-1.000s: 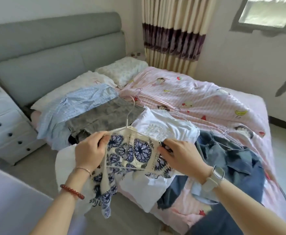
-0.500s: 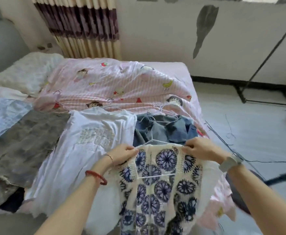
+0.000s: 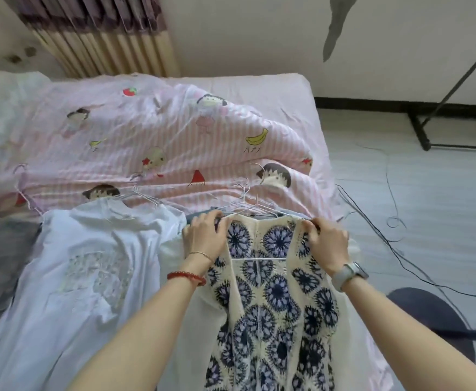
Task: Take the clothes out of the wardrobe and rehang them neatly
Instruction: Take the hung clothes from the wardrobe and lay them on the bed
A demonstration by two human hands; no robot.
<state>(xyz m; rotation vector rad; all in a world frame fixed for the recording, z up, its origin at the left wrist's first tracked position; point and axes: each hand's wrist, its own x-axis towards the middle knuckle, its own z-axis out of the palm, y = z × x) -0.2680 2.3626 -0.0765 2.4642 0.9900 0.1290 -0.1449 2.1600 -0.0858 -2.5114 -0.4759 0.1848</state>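
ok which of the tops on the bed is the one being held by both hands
The cream crochet top with blue flower motifs, on a wire hanger: the left hand and right hand grip its shoulders. The plain white top beside it lies untouched.

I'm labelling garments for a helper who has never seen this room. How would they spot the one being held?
On the bed with the pink striped quilt, look at the near edge. Right of the white top, both hands grip a cream crochet cardigan on a wire hanger; only it has dark blue flower circles.
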